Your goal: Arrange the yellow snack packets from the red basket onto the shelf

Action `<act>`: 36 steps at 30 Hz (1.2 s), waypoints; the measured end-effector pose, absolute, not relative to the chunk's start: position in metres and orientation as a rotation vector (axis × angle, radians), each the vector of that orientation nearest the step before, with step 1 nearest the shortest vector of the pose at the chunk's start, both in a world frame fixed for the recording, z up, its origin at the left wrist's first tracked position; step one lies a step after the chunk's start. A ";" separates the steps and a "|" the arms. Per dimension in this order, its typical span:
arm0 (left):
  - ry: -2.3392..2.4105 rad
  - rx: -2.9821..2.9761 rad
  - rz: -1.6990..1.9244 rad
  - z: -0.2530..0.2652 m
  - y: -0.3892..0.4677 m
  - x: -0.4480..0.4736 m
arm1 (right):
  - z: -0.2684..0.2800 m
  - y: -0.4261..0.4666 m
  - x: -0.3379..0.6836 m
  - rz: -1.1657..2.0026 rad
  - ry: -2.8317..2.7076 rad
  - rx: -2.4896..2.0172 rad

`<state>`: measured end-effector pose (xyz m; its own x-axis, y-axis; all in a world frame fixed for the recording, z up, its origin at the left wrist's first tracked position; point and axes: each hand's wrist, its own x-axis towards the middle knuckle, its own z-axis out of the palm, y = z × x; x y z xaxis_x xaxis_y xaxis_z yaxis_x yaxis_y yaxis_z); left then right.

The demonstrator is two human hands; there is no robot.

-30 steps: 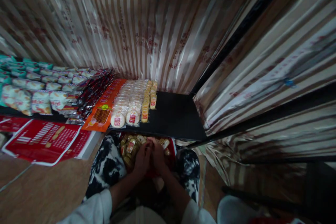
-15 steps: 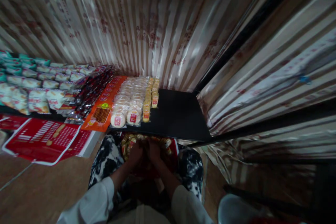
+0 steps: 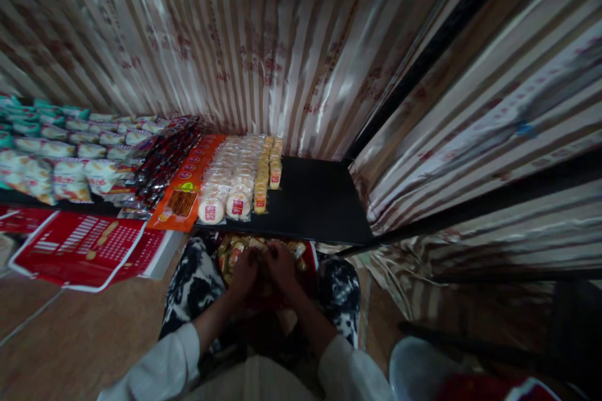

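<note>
A red bag (image 3: 308, 279) sits between my knees, filled with small yellow-wrapped snack packs (image 3: 231, 252). Over it, my left hand (image 3: 245, 269) and my right hand (image 3: 281, 265) meet, fingers curled inward and nearly touching. Whatever lies in the fingers is too dark and small to make out. Just beyond, on a black shelf (image 3: 324, 200), two short rows of yellow-wrapped packs (image 3: 261, 191) stand beside rows of round white packaged crackers (image 3: 237, 203).
Left along the shelf lie an orange snack packet (image 3: 181, 197), dark red packets (image 3: 164, 160) and white-and-teal bags (image 3: 70, 178). A red printed carton or bag (image 3: 89, 250) is below them. Striped plastic sheeting (image 3: 244, 44) hangs behind; a pale bucket (image 3: 414, 366) stands lower right.
The view has shifted slightly, bringing more red material into sight by the bucket. My right hand has shifted a little to the right; both hands stay close together over the bag.
</note>
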<state>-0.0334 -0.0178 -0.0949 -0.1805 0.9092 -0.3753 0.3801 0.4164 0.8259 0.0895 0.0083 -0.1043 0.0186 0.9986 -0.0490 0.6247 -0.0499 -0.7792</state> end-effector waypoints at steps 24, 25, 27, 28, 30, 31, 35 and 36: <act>1.585 1.654 1.001 -0.054 -0.043 -0.044 | -0.032 0.004 0.124 1.561 -0.881 -1.463; 1.579 1.634 1.000 -0.052 -0.042 -0.045 | -0.031 0.004 0.124 1.589 -0.831 -1.442; 1.589 1.554 0.991 -0.047 -0.041 -0.045 | -0.030 0.004 0.124 1.630 -0.757 -1.394; 1.600 1.485 0.984 -0.045 -0.040 -0.044 | -0.030 0.004 0.124 1.640 -0.734 -1.373; 1.608 1.292 0.978 -0.042 -0.038 -0.040 | -0.030 0.005 0.124 1.648 -0.713 -1.339; 1.594 1.176 0.986 -0.040 -0.037 -0.037 | -0.031 0.005 0.123 1.644 -0.713 -1.323; 1.405 0.774 1.056 -0.035 -0.033 -0.024 | -0.033 0.007 0.120 1.597 -0.777 -1.267; 1.356 0.722 1.061 -0.034 -0.032 -0.021 | -0.033 0.007 0.119 1.579 -0.799 -1.265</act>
<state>-0.0211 -0.0323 -0.0342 -0.0986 0.9062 -0.4111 -0.1809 0.3899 0.9029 0.1187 0.0068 -0.0332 -0.0378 0.9324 -0.3595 -0.2625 -0.3564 -0.8967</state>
